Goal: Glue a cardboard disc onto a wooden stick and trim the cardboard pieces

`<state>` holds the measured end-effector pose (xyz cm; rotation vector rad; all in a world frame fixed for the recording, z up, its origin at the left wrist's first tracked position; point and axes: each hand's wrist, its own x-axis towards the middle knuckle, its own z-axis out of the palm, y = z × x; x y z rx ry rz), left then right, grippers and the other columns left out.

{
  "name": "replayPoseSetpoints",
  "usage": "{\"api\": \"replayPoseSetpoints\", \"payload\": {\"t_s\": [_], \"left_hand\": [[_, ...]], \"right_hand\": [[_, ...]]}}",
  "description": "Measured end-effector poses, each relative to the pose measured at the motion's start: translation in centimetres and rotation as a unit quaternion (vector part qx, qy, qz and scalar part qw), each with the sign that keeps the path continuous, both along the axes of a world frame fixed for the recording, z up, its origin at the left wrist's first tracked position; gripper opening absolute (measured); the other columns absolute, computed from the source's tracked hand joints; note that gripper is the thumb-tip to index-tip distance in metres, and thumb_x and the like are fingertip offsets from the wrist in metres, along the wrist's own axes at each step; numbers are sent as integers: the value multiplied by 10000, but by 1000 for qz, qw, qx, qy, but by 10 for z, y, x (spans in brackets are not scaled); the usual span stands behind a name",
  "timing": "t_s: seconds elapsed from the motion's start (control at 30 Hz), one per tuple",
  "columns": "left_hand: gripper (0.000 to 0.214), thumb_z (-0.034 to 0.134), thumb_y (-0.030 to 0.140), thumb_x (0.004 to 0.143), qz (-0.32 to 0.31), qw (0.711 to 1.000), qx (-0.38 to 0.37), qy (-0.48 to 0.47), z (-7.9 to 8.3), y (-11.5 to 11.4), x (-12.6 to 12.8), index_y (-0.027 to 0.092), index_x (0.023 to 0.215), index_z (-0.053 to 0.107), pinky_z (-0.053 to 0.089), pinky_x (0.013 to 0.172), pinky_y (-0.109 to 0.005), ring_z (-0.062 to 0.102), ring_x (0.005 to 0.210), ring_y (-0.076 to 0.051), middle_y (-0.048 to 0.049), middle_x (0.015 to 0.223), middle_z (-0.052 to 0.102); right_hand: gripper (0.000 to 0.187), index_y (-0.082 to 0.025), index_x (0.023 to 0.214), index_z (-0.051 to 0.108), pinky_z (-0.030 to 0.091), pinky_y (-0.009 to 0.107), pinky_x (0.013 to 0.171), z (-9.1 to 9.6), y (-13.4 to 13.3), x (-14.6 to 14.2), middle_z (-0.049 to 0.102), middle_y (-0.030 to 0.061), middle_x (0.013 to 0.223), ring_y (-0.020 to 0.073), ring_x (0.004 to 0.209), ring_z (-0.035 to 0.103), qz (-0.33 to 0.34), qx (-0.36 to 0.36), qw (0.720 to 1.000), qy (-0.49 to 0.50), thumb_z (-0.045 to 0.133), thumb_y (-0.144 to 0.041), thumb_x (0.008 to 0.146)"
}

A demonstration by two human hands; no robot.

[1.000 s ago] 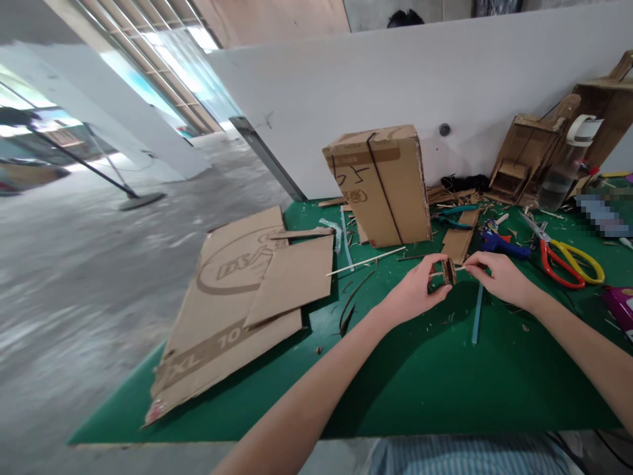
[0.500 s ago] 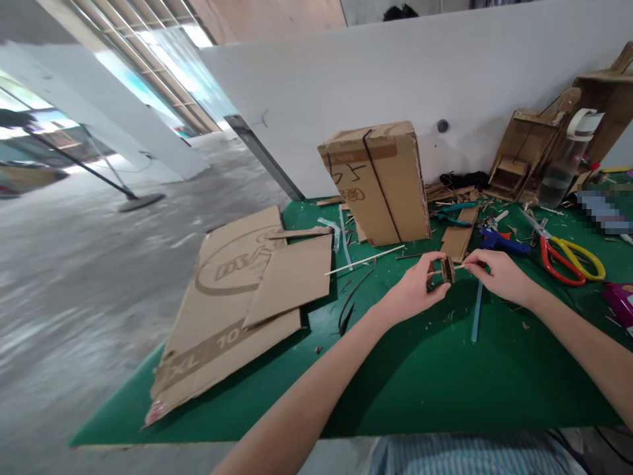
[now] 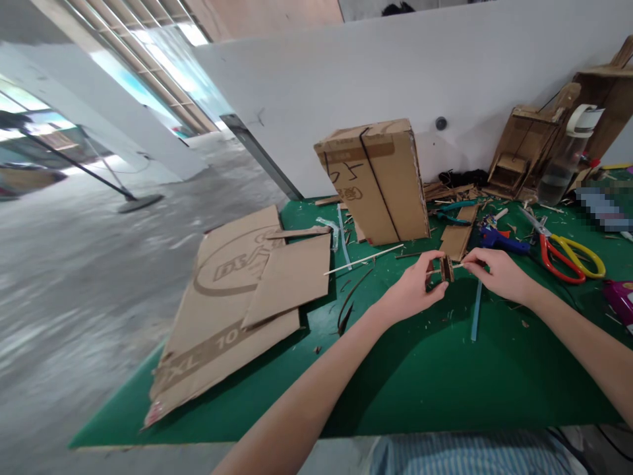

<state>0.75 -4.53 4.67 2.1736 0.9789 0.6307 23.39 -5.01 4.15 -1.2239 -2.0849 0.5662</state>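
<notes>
My left hand (image 3: 419, 285) grips a small cardboard piece (image 3: 446, 268) between thumb and fingers, just above the green table. A thin pale stick (image 3: 457, 265) runs through this piece and shows on both sides of it. The stick's right end is pinched in the fingertips of my right hand (image 3: 494, 272). Beneath my right hand lies a translucent glue stick (image 3: 477, 313). A flat cardboard strip (image 3: 457, 232) rests just behind the held piece. To the left, a longer pale stick (image 3: 363, 260) lies on the table.
A tall cardboard box (image 3: 380, 185) stands at the back. Flat cardboard sheets (image 3: 217, 297) cover the table's left side. On the right are a blue glue gun (image 3: 504, 243), scissors (image 3: 561, 254), teal pliers (image 3: 452, 216), a water bottle (image 3: 564, 161) and a purple object (image 3: 619, 300).
Both hands keep the same hold on the cardboard piece and stick. The whole view has shifted very slightly; nothing on the table has visibly moved.
</notes>
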Motion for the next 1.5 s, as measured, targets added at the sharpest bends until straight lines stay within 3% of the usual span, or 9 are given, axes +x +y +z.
{"api": "replayPoseSetpoints", "payload": {"t_s": [0.73,0.9,1.07,1.23,1.5], "left_hand": [[482,568,315,823,40,999,-2,19,6,0,1,207,1246,364,452,563,-266,546,652,-133,-17,873,570],[481,595,257,802,37,999,-1,-3,4,0,1,207,1226,374,530,683,-294,585,739,-146,-10,870,562],[546,658,341,805,25,998,57,-7,-5,5,-3,232,1284,419,575,775,-336,599,960,-198,-95,1139,510],[490,633,305,847,11,991,132,-34,-12,11,-7,249,1306,471,573,879,-344,538,1199,-233,-118,1363,430],[541,648,241,807,14,984,172,-35,-13,12,-6,228,1326,500,542,968,-379,589,1181,-219,-79,1301,599]], "right_hand": [[170,-201,837,599,415,279,627,1,0,-2,660,31,804,147,689,570,6,6,1000,-9,482,-281,930],[167,-201,826,593,400,277,609,1,-1,-2,642,23,767,143,658,553,6,4,1000,-6,482,-278,926],[170,-200,826,594,390,275,588,0,0,-2,632,16,740,142,637,540,-8,-15,1000,14,486,-292,919],[183,-197,831,597,400,278,608,1,0,0,632,17,747,143,653,545,-11,-22,999,25,482,-308,920],[220,-200,816,587,382,273,599,0,3,4,619,9,715,140,640,546,-1,-28,1000,-4,463,-339,934]]}}
